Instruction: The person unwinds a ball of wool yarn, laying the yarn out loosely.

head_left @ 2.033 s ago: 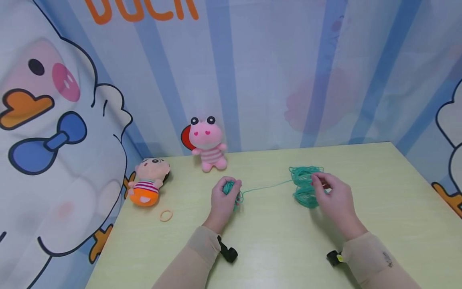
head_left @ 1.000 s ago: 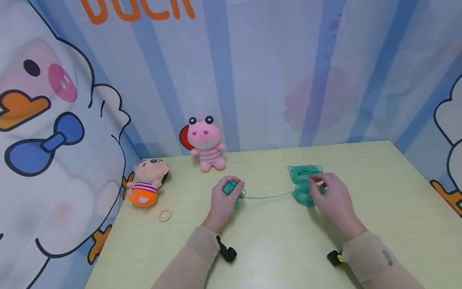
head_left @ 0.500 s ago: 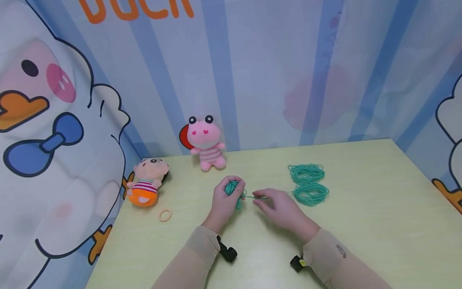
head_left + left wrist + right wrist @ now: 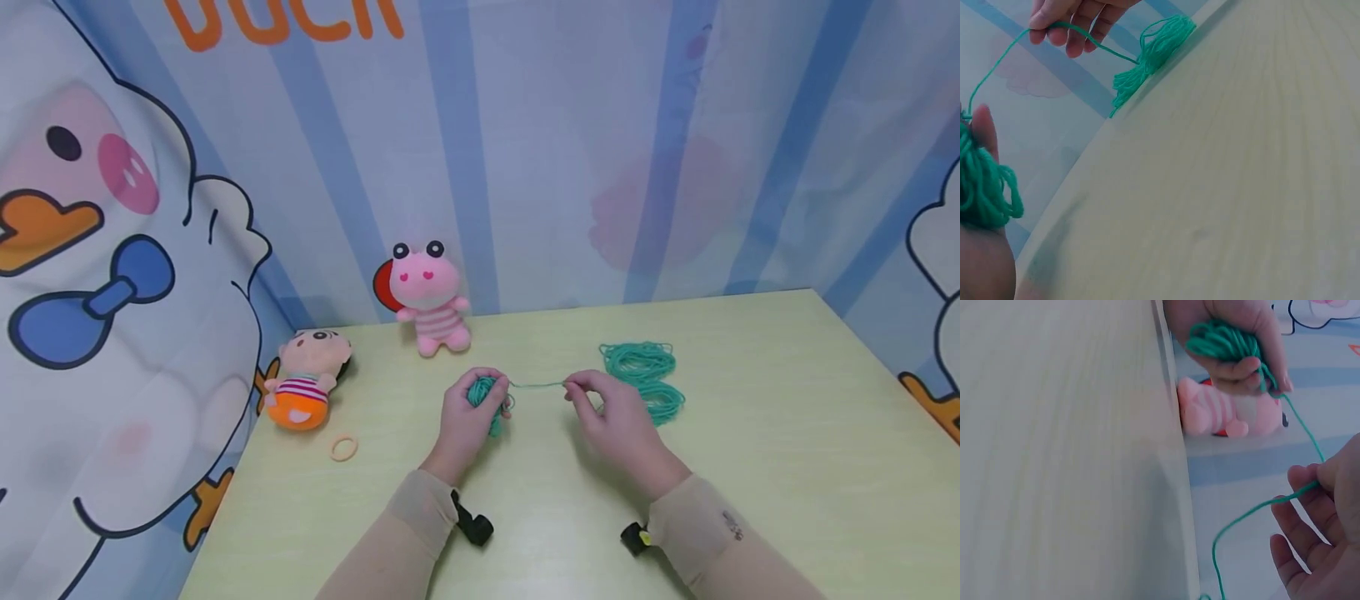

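In the head view my left hand (image 4: pixel 467 421) grips a bundle of green yarn (image 4: pixel 482 390), its fingers curled round it. Loose loops of that bundle stick out past the palm in the left wrist view. To the right, my right hand (image 4: pixel 617 421) pinches a yarn strand (image 4: pixel 537 386) between thumb and fingertips. The strand runs from the left hand's bundle, through the right fingertips, and on to a green skein (image 4: pixel 637 361) lying on the table. This skein is pinched in at its middle, and the right hand partly covers its lower half.
A pink striped plush toy (image 4: pixel 433 300) sits at the table's back edge. Left of it lies a doll (image 4: pixel 303 379) in orange shorts, with a small peach-coloured ring (image 4: pixel 344 448) nearby. A printed cloth backdrop (image 4: pixel 540 150) hangs behind the pale table (image 4: pixel 555 533).
My right hand has come away from beside the skein to the strand, moved left close to the left hand, then shifted slightly back right and up. The left hand keeps holding its bundle.
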The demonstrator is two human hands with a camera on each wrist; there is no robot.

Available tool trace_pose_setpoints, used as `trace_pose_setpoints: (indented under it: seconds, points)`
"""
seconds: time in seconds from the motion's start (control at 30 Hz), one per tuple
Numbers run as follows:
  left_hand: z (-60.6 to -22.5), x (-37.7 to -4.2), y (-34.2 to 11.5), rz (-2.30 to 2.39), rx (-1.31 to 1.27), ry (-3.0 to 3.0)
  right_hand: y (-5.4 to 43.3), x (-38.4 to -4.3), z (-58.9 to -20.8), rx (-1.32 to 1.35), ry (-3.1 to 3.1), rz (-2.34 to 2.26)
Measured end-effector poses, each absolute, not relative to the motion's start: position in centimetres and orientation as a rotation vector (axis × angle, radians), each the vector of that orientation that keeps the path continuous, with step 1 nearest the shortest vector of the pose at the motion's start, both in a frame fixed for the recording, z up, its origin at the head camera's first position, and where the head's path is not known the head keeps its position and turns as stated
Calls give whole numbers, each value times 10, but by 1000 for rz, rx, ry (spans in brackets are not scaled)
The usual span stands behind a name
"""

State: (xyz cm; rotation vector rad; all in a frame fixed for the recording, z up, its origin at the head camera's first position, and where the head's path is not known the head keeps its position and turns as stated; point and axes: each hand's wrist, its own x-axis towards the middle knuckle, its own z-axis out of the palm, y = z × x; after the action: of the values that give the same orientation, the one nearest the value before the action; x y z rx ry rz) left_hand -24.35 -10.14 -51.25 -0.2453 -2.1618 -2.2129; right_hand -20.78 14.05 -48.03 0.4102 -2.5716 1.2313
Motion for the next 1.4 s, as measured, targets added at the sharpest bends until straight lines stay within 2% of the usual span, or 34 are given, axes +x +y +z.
trace_pose_setpoints:
  seconds: [0.87,1.2,1.4]
  points:
    - [-513,-243,-100,-2193,-143,-2094,245,-211,-503,73,-2448,1165]
    - [-513,-243,-102,-2181,-124,-2068,269,-215,-509,-125,-2586,1010]
    - [-512,-243,-102,-2186,-131,-2060,272,-217,-509,-135,-2741,971]
